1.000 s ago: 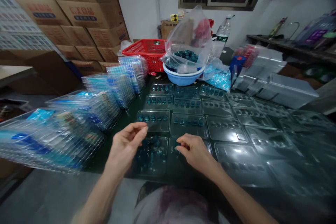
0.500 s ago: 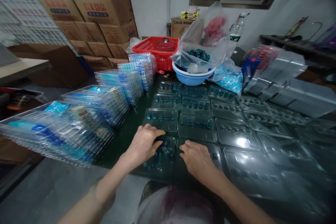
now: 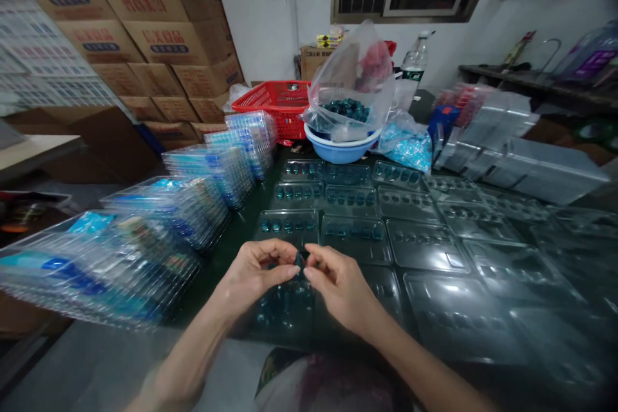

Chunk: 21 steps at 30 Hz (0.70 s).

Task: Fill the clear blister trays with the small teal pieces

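A small teal piece (image 3: 300, 262) sits in a narrow pinch between the fingertips of the left hand (image 3: 253, 273) and the right hand (image 3: 340, 286). Both forearms angle inward, holding the piece just above a clear tray (image 3: 284, 322) of loose teal pieces. More trays (image 3: 355, 238) lie in rows across the dark table (image 3: 236, 238), beside tall tray stacks (image 3: 164, 212).

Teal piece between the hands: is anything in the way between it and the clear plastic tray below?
Nothing visible is. The teal piece, held between the left hand and right hand, is above the clear plastic tray, with no other object between them.
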Tool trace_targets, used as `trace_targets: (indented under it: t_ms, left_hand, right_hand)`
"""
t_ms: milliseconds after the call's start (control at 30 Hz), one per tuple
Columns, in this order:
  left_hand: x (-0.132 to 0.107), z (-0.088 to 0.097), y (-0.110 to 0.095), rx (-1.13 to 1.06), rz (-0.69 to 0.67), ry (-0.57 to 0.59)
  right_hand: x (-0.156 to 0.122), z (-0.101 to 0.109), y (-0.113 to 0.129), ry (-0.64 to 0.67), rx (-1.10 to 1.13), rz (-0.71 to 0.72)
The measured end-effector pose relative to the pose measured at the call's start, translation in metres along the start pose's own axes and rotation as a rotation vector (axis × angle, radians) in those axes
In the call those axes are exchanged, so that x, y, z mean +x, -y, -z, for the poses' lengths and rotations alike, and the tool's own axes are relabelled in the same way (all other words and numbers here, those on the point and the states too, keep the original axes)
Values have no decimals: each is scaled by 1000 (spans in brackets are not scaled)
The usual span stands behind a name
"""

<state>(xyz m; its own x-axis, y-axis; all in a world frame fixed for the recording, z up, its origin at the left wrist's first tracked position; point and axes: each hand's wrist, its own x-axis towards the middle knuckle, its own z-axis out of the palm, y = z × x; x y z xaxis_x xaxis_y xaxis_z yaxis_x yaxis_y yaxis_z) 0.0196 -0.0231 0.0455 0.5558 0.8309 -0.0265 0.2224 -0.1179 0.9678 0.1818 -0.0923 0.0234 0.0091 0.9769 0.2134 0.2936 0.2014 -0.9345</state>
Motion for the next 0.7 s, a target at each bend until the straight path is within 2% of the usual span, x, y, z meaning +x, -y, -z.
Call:
trace_targets:
  t_ms: [67, 267, 467, 700]
  left_hand:
    - [-4, -6, -2, -90, 13, -19]
    - [-3, -28, -4, -105, 12, -132]
    - [2, -43, -8, -159, 32, -79]
    - [5, -48, -8, -147, 10, -15]
  right_hand:
    - [1, -4, 4, 4, 124, -15]
    - [-8, 2, -7, -86, 360, -175]
    - [-15, 17, -10, -8, 600, -269]
    - [-21, 20, -7, -120, 514, -274]
